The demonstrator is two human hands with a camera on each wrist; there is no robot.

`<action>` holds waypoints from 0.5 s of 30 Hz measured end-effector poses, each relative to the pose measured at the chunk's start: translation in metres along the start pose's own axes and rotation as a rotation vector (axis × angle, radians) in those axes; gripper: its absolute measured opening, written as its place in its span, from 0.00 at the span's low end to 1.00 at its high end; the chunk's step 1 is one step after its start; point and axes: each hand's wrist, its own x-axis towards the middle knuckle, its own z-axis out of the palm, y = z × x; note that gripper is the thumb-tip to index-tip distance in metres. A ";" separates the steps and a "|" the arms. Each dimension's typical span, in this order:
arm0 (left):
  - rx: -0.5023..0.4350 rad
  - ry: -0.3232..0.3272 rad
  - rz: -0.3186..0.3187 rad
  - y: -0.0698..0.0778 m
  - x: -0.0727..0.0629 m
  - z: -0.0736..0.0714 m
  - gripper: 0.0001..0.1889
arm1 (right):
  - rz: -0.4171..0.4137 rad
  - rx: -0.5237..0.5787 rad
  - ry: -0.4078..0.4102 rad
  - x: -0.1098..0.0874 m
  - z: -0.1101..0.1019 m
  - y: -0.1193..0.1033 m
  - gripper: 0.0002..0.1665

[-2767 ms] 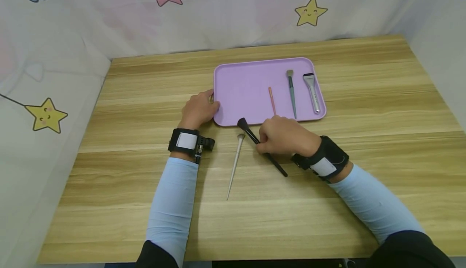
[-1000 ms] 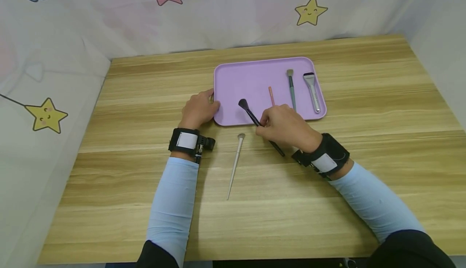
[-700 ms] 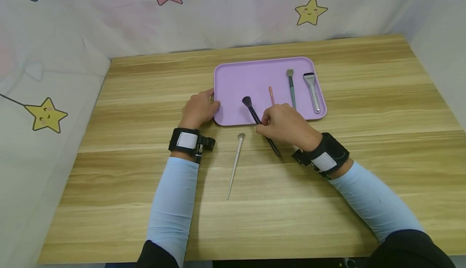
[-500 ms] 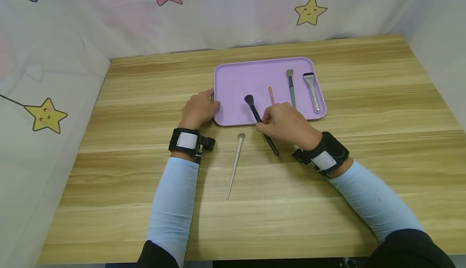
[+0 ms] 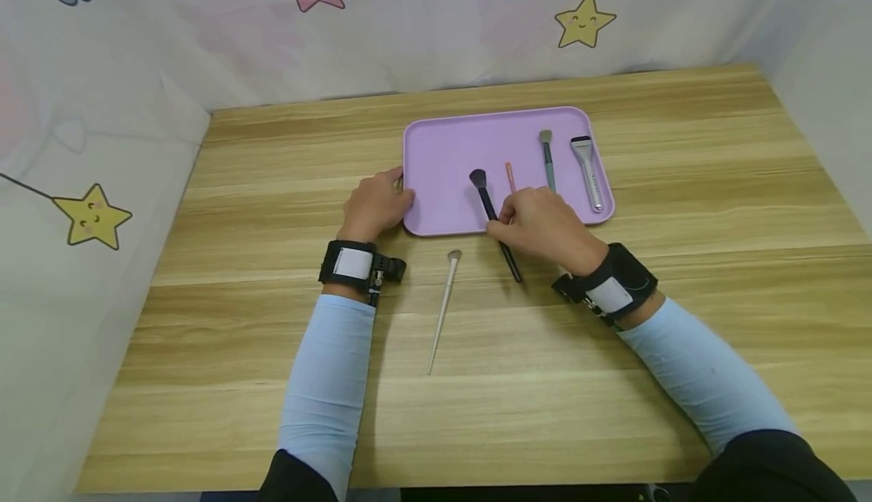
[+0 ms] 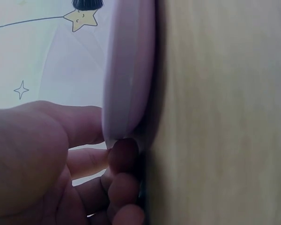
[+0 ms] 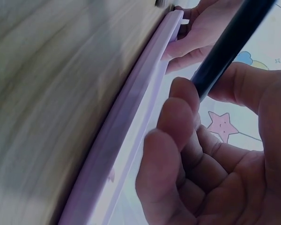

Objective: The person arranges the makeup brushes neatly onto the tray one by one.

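Note:
My right hand (image 5: 548,226) pinches a black makeup brush (image 5: 487,203) by its handle between thumb and fingertips. Its dark bristles are over the purple tray (image 5: 436,161), while the handle's end sticks out past the tray's front rim toward me. In the right wrist view the brush handle (image 7: 234,44) runs up from the fingertips. At the tray's left side, my left hand (image 5: 375,203) grips the edge. The left wrist view shows the thumb on the tray rim (image 6: 126,70) and fingers curled beneath it. A white makeup brush (image 5: 444,305) lies on the table in front of the tray.
On the tray's right half lie a small pink brush (image 5: 510,176), a green-handled brush (image 5: 548,157) and a flat silver brush (image 5: 588,173). My right hand partly covers the first two. A wall cloth with printed stars (image 5: 436,40) hangs behind the wooden table (image 5: 293,146).
The right hand has lifted the black brush off the table and carried it forward over the tray's front rim, turning it more upright in view. The left hand stays on the tray.

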 end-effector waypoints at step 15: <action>0.002 0.002 -0.003 0.001 0.000 0.000 0.32 | 0.044 0.008 0.007 0.005 -0.004 0.006 0.15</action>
